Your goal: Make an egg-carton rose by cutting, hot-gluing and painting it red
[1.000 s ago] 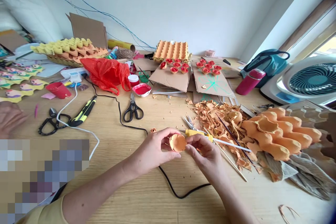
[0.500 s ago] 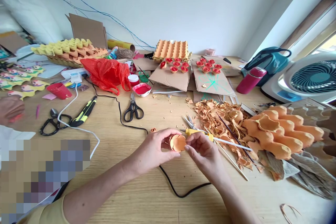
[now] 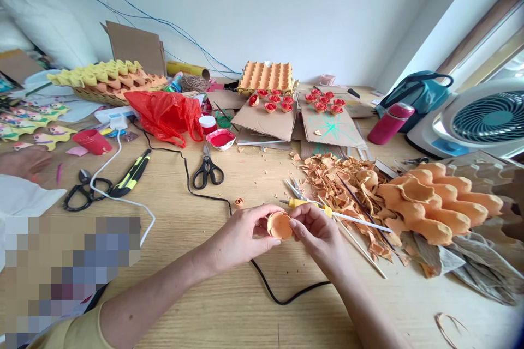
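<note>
Nearest me, the black cord (image 3: 282, 302) curls across the table, and just beyond it is the cup (image 3: 280, 226), up between both hands. The left hand (image 3: 239, 234) pinches it, thumb below, fingers behind, likely bracing it; the right hand (image 3: 321, 232) pinches its right rim between thumb and fingers, likely steadying that thin edge. The glue gun (image 3: 298, 204) lies just past the right hand, handy there, I'd say, with scraps (image 3: 327, 182) heaped to the right, out of the way. Farther left, scissors (image 3: 208, 172); at the far side, red flowers (image 3: 271, 107) stand on cardboard (image 3: 262, 123), probably to keep them together. And the change: the cup now shows me a deeper hollow, while at far left a co-worker's hand (image 3: 25, 162) has moved farther off, bringing a white sleeve (image 3: 28, 196) into view.
</note>
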Tool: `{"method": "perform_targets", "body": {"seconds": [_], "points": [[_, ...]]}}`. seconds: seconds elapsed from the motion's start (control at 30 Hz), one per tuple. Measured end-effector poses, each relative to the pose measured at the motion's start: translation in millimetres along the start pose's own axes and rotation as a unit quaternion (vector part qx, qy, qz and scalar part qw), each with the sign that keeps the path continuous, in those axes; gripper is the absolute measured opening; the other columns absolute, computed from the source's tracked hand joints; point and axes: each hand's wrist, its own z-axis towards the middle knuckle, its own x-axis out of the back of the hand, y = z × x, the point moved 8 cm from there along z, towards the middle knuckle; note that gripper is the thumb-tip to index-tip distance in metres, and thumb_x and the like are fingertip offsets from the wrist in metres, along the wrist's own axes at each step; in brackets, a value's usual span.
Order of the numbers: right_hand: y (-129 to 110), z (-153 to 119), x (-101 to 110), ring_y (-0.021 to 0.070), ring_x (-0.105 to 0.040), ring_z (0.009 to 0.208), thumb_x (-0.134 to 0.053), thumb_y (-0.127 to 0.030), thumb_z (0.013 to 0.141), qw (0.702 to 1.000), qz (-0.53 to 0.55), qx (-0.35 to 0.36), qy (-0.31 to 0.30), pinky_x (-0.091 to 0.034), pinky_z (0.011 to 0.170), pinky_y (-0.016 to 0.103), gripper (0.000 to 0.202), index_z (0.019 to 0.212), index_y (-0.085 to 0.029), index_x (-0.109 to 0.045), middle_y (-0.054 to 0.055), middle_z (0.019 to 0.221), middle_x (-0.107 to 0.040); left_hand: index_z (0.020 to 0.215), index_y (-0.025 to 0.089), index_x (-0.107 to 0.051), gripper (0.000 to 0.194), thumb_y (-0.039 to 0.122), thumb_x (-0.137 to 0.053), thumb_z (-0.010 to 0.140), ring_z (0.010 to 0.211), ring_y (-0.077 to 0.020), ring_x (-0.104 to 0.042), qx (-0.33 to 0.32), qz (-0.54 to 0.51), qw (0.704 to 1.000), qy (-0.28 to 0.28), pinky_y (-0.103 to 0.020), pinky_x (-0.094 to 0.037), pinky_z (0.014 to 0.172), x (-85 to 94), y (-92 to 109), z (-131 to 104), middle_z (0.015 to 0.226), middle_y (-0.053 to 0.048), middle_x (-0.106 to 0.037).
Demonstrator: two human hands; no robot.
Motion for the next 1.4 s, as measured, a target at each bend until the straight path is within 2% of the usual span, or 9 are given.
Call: {"method": "perform_targets", "body": {"seconds": [0.27,0.5,0.8,1.03,1.4], "points": [[-2,-1,-2,0.0141,-0.053,0.064,-0.067,-0.054,0.089,0.999,-0.034,0.021,-0.005,-0.045,0.058,0.026,0.033,0.087,-0.022,-0.060,0.000,0.073,-0.059,0.117,0.016,-0.067,0.041,0.013,-0.068,0.076,0.101,-0.0224,-0.072,0.002,-0.072,0.997,-0.006,-0.031,-0.056,0.091,-3.6,-3,3,0.110,-0.008,-0.075],[-6,1,-7,0.0144,-0.057,0.071,-0.078,-0.051,0.080,0.998,0.021,0.007,-0.056,-0.047,0.063,0.026,0.037,0.094,-0.022,-0.060,0.000,0.079,-0.063,0.119,0.016,-0.064,0.041,0.015,-0.068,0.079,0.102,-0.0218,-0.071,0.000,-0.087,0.996,-0.012,-0.031,-0.056,0.091,-2.5,-2,4,0.111,-0.008,-0.075],[-5,0,-9,0.0122,-0.054,0.066,-0.074,-0.049,0.085,0.998,0.023,0.016,-0.064,-0.047,0.062,0.025,0.032,0.091,-0.021,-0.059,-0.002,0.075,-0.060,0.119,0.016,-0.065,0.042,0.012,-0.064,0.077,0.100,-0.0215,-0.071,-0.017,-0.029,0.999,-0.007,-0.030,-0.056,0.091,1.5,3,2,0.111,-0.008,-0.074],[-1,-2,3,0.0119,-0.053,0.062,-0.070,-0.045,0.090,0.998,-0.037,0.047,0.016,-0.043,0.058,0.024,0.028,0.080,-0.020,-0.061,-0.001,0.070,-0.060,0.123,0.020,-0.062,0.045,0.010,-0.060,0.079,0.100,-0.0192,-0.071,-0.024,-0.008,1.000,-0.012,-0.028,-0.055,0.089,-1.9,-3,1,0.112,-0.006,-0.073],[9,-2,4,0.0121,-0.051,0.059,-0.069,-0.044,0.090,0.997,-0.054,0.053,0.027,-0.043,0.057,0.025,0.027,0.078,-0.021,-0.059,-0.001,0.067,-0.058,0.124,0.020,-0.062,0.040,0.015,-0.060,0.084,0.101,-0.0190,-0.070,-0.025,-0.011,1.000,-0.014,-0.027,-0.055,0.088,-6.3,-12,2,0.108,-0.005,-0.071]]}}
